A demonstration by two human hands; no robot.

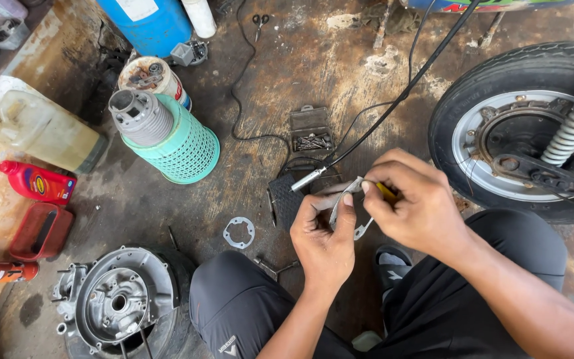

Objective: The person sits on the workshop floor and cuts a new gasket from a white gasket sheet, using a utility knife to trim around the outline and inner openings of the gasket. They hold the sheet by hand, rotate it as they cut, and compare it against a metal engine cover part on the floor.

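Note:
My left hand [323, 236] pinches a thin grey gasket [344, 211] between thumb and fingers, just above my knees. My right hand [414, 203] grips a yellow-handled tool [386, 193] whose tip rests against the gasket's upper edge. Both hands meet over a black ribbed pedal rubber [288, 199] lying on the floor. A black cable with a metal end [309, 179] runs down from the upper right and ends just left of my hands.
A scooter wheel [519, 126] with spring shock stands at right. An engine casing [117, 302] lies at lower left, a second gasket [239, 233] beside it. A teal mesh basket with a grey cylinder [167, 136], bottles, tins and an open box of bits [311, 129] crowd the floor.

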